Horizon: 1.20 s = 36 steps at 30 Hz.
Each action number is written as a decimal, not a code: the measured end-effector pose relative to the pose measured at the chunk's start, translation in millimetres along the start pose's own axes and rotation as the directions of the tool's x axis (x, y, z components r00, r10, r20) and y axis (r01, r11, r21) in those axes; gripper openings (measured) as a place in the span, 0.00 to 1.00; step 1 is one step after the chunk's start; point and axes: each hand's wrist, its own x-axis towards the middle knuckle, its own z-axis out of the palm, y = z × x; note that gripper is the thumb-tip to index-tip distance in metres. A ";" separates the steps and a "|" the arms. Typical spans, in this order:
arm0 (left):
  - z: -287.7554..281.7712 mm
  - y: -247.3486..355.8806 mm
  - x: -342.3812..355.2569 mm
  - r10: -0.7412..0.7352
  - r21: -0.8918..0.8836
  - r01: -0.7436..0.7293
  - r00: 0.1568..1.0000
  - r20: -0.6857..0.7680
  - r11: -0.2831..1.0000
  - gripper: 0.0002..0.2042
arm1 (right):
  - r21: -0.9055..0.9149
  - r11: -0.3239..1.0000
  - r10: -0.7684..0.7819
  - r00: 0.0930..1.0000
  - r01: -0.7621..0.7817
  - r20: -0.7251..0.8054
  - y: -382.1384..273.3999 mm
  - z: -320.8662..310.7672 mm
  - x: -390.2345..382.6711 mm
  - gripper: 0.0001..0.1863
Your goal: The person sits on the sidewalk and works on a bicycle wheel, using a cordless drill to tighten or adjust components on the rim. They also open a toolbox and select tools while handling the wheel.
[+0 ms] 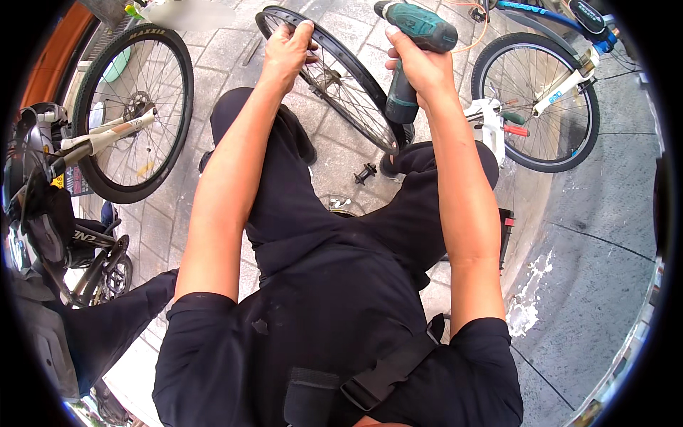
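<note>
A bare bicycle wheel (pixel 353 53), with a black rim, thin spokes and no tyre, leans tilted between my knees. My left hand (pixel 287 51) has its fingers closed on the upper left part of the rim. In my right hand (pixel 421 67) is a teal and black cordless drill (pixel 425 30), gripped by its handle, with its nose toward the upper left, above the wheel's right side. Whether the drill touches the wheel cannot be made out. A loose black hub (pixel 365 174) lies on the paving between my feet, below the wheel.
On the left stands a bicycle with a thick-tyred front wheel (pixel 186 107); a blue and white bicycle (pixel 594 71) stands at upper right. A red-handled tool (pixel 516 131) is beside it. A dark-clothed leg (pixel 117 334) reaches in from the left. A small round container (pixel 341 205) sits between my legs.
</note>
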 end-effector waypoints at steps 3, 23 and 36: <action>-23.1 -2.7 10.5 -0.007 -0.123 0.004 1.000 -0.029 0.992 0.15 | 0.136 0.990 -0.020 0.998 0.027 -0.054 -1.5 -22.9 -17.6 0.15; 4.7 -12.3 -47.3 -0.098 -0.162 0.109 0.993 0.070 0.981 0.22 | 0.322 0.940 0.151 0.985 -0.117 -0.082 43.1 -16.8 -92.7 0.16; 48.3 -5.2 -79.1 -0.117 -0.164 0.142 0.981 0.153 0.976 0.24 | 0.298 0.953 0.100 0.987 -0.058 -0.128 20.3 -29.3 -122.2 0.14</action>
